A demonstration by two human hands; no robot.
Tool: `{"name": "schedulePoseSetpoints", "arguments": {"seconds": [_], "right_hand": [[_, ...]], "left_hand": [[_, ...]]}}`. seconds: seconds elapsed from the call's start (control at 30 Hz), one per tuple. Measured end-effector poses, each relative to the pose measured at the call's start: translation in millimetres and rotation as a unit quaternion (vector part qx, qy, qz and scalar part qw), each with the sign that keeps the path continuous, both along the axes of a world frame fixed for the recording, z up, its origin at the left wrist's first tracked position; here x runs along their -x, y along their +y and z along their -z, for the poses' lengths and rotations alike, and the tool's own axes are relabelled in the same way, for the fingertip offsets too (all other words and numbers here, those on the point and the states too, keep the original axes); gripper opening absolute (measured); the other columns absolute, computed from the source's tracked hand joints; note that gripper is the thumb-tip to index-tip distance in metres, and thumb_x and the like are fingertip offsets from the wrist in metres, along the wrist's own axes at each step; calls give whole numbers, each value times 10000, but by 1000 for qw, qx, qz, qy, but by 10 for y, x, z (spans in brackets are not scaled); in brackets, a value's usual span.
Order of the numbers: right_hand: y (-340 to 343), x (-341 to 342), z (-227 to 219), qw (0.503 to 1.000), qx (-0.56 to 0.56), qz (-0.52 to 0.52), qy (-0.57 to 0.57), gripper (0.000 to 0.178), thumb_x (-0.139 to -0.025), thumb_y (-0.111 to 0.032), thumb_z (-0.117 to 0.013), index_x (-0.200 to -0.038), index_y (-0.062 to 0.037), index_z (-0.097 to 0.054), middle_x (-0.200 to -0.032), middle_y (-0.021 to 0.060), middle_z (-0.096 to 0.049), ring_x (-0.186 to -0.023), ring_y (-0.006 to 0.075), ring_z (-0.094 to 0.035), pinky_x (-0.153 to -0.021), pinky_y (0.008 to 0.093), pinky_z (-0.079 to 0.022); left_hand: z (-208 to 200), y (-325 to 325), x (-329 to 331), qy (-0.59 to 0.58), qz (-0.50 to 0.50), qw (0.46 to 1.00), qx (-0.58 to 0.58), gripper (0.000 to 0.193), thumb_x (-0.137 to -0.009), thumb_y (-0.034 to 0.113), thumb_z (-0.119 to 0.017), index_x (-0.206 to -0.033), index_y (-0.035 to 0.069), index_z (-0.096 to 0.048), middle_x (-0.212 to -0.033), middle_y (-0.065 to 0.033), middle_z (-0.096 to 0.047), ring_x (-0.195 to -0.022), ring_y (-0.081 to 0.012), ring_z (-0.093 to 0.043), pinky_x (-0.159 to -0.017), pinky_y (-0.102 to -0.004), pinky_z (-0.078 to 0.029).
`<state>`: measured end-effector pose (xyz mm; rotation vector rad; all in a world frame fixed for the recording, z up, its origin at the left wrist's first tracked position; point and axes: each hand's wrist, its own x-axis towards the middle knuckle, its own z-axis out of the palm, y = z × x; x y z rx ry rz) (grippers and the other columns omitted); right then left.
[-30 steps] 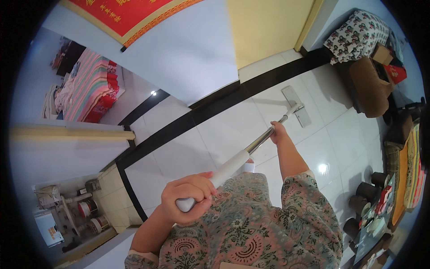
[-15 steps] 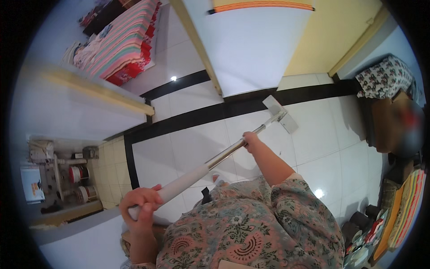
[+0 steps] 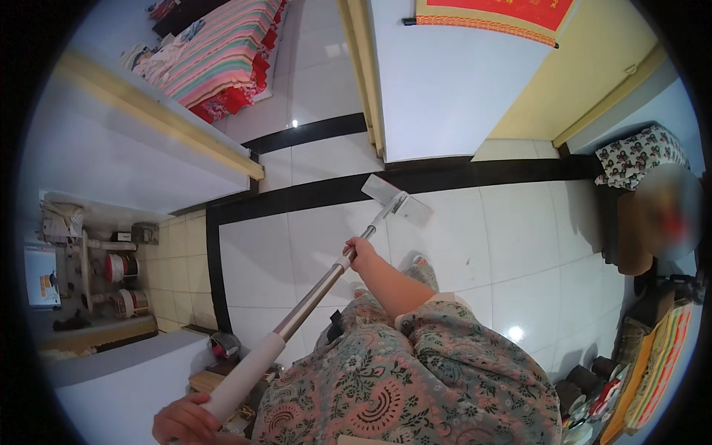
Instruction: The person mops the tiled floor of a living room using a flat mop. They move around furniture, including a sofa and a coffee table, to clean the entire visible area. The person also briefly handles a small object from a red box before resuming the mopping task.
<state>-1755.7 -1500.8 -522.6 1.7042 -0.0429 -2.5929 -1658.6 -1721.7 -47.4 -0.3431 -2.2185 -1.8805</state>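
Observation:
A flat mop (image 3: 311, 300) slants across the view, from the lower left up to the floor in front of me. My left hand (image 3: 185, 419) is wrapped round the top of its thick white grip. Farther down, my right hand (image 3: 360, 254) is closed round the metal pole, just above its lower section. The pale rectangular mop head (image 3: 410, 209) lies on the white floor tiles (image 3: 452, 245), one end reaching the black border strip (image 3: 319, 194).
Beyond a doorway at the far left stands a bed (image 3: 222, 63) with a striped cover. A white wall with a hanging scroll (image 3: 486, 26) rises ahead. Cloth-covered furniture (image 3: 641, 156) and shoes (image 3: 586, 382) line the right side. Buckets (image 3: 119, 267) stand at left.
The mop head has slid left across the floor. Both hands have shifted left with the pole, the left one also lower. A foot now shows in front of my clothing.

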Motion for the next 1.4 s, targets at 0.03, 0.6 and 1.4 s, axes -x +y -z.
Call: {"name": "schedulePoseSetpoints", "arguments": {"seconds": [0.03, 0.6, 1.4], "right_hand": [[23, 35, 188, 1000, -11, 12, 15, 115, -753, -45, -576, -823, -26, -486, -697, 87, -481, -579, 193, -491, -500, 297, -451], [2426, -188, 157, 974, -217, 57, -29, 118, -800, -88, -521, -742, 4, -476, -606, 112, -487, -555, 230, -504, -512, 373, -442], [1711, 646, -115, 985, -170, -8, -40, 112, -734, -74, -621, -723, -30, -518, -652, 84, -497, -518, 188, -467, -425, 335, -346]], "left_hand": [[-14, -80, 78, -14, -3, 1000, 5, 264, -857, 272, -544, -716, 108, -395, -616, 18, -380, -602, -100, -432, -680, -359, -452], [877, 1859, 557, -6, 295, 952, -78, 284, -806, 268, -638, -697, 97, -438, -557, -61, -537, -584, -196, -546, -820, -466, -466], [331, 1604, 1164, 20, 206, 973, -106, 102, -803, 198, -483, -761, 139, -411, -539, 18, -334, -544, -102, -367, -787, -391, -414]]}}
